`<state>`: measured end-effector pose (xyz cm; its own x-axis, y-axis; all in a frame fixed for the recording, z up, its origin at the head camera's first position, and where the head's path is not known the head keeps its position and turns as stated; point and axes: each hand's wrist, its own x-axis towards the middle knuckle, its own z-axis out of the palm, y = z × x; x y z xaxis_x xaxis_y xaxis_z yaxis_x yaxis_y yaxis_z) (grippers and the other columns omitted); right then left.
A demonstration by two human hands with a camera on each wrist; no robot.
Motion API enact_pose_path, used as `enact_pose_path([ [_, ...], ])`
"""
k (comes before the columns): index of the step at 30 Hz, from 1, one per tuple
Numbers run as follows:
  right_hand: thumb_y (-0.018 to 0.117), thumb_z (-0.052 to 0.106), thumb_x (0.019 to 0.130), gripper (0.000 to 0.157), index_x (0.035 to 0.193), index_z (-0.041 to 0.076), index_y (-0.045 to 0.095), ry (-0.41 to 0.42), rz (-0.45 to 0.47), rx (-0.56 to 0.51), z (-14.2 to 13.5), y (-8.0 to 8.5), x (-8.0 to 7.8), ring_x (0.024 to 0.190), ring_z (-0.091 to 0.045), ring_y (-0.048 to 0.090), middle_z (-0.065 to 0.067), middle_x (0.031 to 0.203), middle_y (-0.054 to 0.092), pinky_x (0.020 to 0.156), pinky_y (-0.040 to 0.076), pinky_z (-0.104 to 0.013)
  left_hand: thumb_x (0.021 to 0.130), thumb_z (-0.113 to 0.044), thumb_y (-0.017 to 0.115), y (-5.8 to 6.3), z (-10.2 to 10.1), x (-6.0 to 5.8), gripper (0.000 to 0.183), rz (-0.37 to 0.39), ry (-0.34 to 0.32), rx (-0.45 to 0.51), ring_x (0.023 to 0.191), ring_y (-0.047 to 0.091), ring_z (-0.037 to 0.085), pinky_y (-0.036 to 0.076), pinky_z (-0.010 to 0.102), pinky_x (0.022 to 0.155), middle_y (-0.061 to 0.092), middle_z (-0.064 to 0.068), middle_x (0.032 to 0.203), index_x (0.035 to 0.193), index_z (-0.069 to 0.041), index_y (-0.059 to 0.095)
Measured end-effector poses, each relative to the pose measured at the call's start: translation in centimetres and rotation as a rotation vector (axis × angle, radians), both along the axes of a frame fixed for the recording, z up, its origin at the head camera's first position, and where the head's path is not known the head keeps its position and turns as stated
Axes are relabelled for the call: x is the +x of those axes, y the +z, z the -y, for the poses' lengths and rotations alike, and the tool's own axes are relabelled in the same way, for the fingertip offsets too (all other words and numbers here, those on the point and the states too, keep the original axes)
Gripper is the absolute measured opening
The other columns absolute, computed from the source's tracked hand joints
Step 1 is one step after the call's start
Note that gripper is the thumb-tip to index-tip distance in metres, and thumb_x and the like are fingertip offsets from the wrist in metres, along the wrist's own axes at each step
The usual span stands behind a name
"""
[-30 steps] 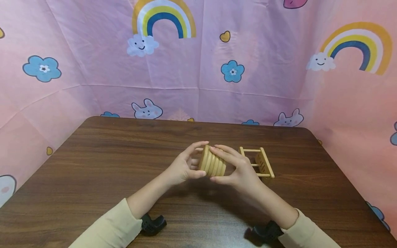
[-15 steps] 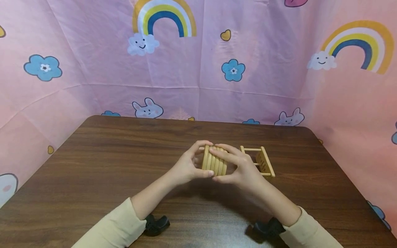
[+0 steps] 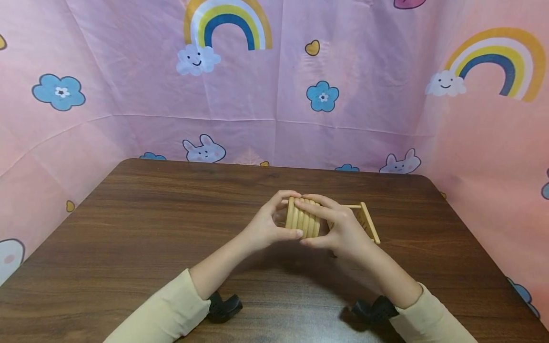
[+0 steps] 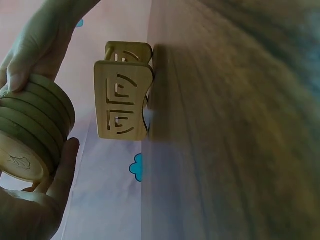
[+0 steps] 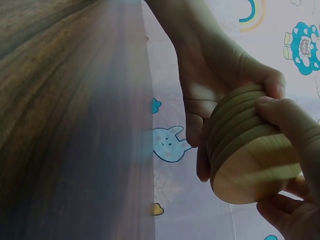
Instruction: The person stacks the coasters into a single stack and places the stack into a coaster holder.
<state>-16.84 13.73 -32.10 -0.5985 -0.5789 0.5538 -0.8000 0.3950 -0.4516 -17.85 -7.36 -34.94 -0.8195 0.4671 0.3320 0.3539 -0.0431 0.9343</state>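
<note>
A stack of several round, pale wooden coasters [image 3: 302, 219] is held above the table between both hands. My left hand [image 3: 266, 227] grips the stack's left end, thumb at the near side and fingers over the far side. Its right end is gripped by my right hand [image 3: 346, 229] in the same manner. In the left wrist view, the end coaster carries an engraved leaf-like mark [image 4: 19, 161]; the right wrist view shows a plain outer face on the coaster stack [image 5: 252, 170]. Behind my right hand stands a wooden coaster rack [image 4: 121, 104] with cut-out end panels, partly hidden in the head view.
The dark wood-grain table [image 3: 171, 214] extends around the hands. A pink patterned cloth [image 3: 364, 105] hangs behind it and along the sides. Black wrist-worn devices [image 3: 225, 307] sit under both cuffs, close to the tabletop.
Both hands have carried the coaster stack slightly to the right, towards the rack. The left fingers and thumb have come further over the stack. My right hand now covers more of the rack.
</note>
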Motion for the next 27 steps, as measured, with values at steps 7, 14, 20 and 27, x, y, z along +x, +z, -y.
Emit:
enact_pose_path([
  [7,0.089,0.016,0.065,0.073,0.132,0.016,0.060,0.004,0.010,-0.002,-0.7,0.5,-0.2,0.117,-0.025,0.053,-0.008,0.133,0.054,0.086,0.049,-0.042,0.075,-0.002,0.078,0.5,-0.7,-0.4,0.067,-0.011,0.020,-0.009,0.095,0.062,0.028,0.054,0.041,0.072,0.055,0.013,0.124,0.131,-0.018,0.048],
  [14,0.090,0.015,0.063,0.072,0.130,0.016,0.062,0.022,-0.041,-0.018,-1.3,0.8,-0.6,0.115,-0.024,0.055,-0.007,0.132,0.055,0.088,0.048,-0.041,0.076,-0.001,0.077,0.9,-1.2,-0.7,0.066,-0.035,0.001,-0.013,0.105,0.058,0.031,0.053,0.041,0.075,0.054,0.012,0.127,0.133,-0.017,0.047],
  [20,0.090,0.012,0.063,0.070,0.128,0.016,0.064,0.020,-0.061,-0.025,-1.9,0.9,-0.9,0.114,-0.025,0.056,-0.007,0.131,0.055,0.085,0.050,-0.041,0.077,-0.004,0.077,1.3,-1.8,-0.9,0.063,-0.043,-0.001,-0.022,0.119,0.048,0.032,0.053,0.040,0.079,0.051,0.007,0.131,0.131,-0.017,0.048],
  [27,0.089,0.009,0.065,0.069,0.129,0.015,0.063,0.050,-0.020,-0.040,-2.4,1.1,-1.1,0.115,-0.025,0.053,-0.008,0.132,0.054,0.086,0.049,-0.038,0.075,-0.001,0.078,1.6,-2.5,-1.2,0.063,-0.005,0.009,0.001,0.115,0.053,0.032,0.053,0.039,0.078,0.053,0.009,0.128,0.129,-0.016,0.051],
])
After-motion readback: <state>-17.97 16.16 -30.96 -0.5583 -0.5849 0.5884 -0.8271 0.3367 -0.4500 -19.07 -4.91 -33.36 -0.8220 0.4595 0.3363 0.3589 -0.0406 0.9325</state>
